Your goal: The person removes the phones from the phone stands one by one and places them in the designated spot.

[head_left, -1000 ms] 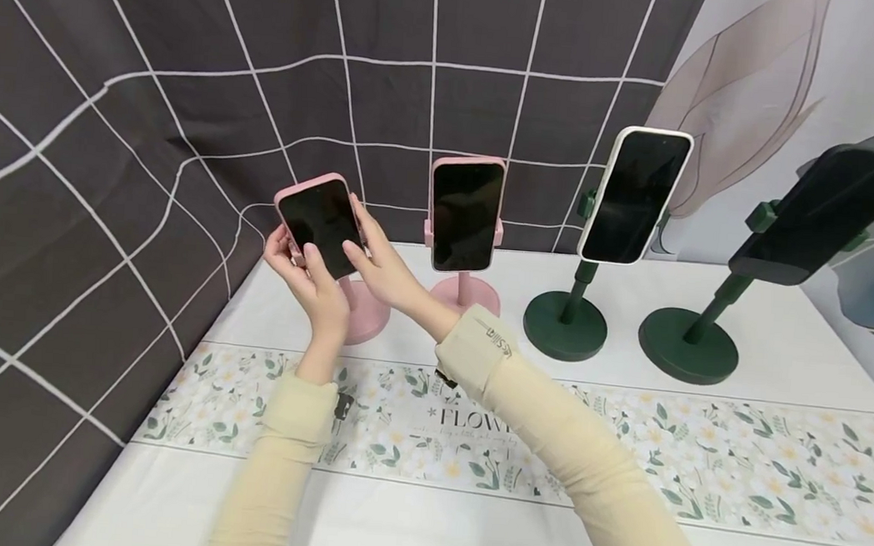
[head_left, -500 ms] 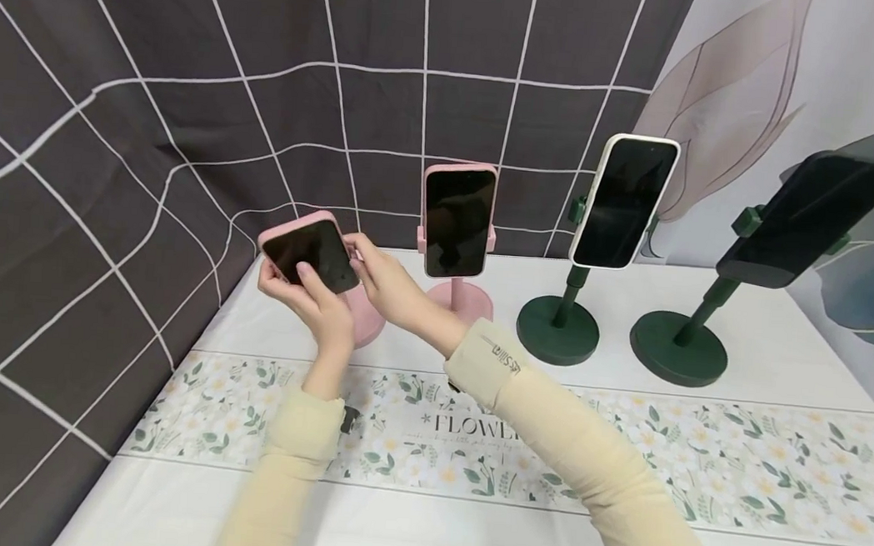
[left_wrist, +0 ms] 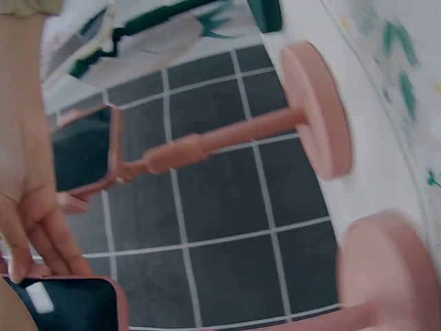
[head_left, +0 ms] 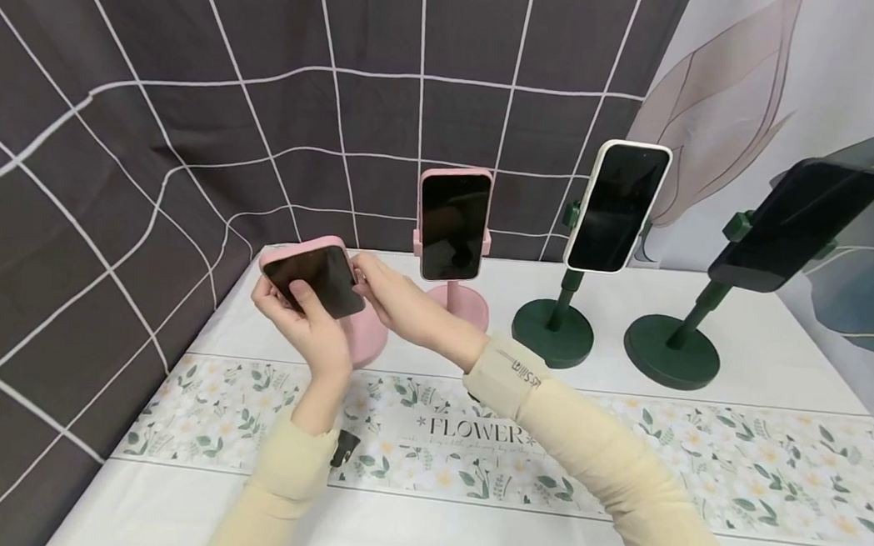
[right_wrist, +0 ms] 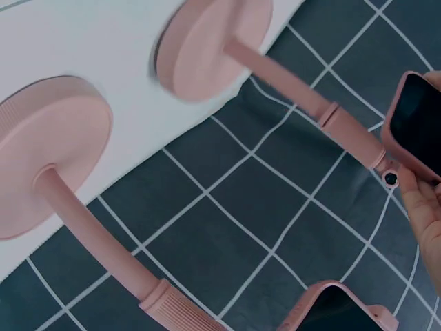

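Observation:
A pink-cased phone [head_left: 327,281] with a dark screen sits at the head of the left pink stand, tilted well back. My left hand [head_left: 304,332] grips its left side, thumb across the screen. My right hand [head_left: 412,305] pinches the phone's right edge; whether it also grips the holder clamp cannot be told. The stand's round base [head_left: 365,335] shows behind my left wrist, and its stem [right_wrist: 289,83] appears in the right wrist view. In the left wrist view, the fingers [left_wrist: 62,248] of my right hand meet the phone's edge.
A second pink stand [head_left: 465,304] holds a pink phone [head_left: 453,224] upright. Farther right, a green stand [head_left: 553,334] bears a white-cased phone [head_left: 619,207], and another green stand [head_left: 672,352] a tilted black phone [head_left: 793,224]. A dark grid curtain [head_left: 214,117] hangs behind.
The held phone has tipped farther back and its top has come lower. My right thumb has moved from the screen to the edge. The whole scene has shifted slightly in the head view.

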A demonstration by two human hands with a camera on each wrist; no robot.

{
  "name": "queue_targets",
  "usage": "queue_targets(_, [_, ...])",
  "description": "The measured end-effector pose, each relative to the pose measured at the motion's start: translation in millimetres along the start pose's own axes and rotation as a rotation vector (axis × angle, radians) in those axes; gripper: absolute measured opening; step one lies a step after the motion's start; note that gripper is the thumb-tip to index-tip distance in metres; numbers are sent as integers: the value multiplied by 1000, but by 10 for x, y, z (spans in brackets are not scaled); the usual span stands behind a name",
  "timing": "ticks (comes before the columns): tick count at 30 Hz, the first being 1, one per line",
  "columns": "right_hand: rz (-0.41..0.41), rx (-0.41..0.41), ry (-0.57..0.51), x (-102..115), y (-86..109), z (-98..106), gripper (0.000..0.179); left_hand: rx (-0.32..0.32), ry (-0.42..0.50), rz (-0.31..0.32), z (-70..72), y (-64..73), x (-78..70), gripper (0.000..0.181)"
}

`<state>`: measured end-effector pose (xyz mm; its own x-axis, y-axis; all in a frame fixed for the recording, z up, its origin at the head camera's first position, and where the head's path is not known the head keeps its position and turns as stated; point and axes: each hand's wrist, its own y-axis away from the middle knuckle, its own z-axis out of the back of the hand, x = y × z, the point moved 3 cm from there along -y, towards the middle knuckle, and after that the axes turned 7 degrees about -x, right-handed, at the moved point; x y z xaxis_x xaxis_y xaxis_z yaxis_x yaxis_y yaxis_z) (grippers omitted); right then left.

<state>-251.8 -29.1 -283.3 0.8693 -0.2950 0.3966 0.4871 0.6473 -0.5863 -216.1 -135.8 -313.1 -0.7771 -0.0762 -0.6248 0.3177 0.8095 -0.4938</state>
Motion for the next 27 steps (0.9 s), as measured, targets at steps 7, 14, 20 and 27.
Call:
queue_targets(7, [-1,34,-8,186,194,117,23,88,108,238,69,174,-317,43])
queue_targets(14, [16,36,21,463,345,301,23,143,101,383,136,321,-729,18])
queue_targets(20, [12,-9,-49,573,572,524,25,301,149,404,119,518,-935,23])
queue_targets(27, [39,-119,9,553,899,718,37,526,110,368,44,655,-920,27])
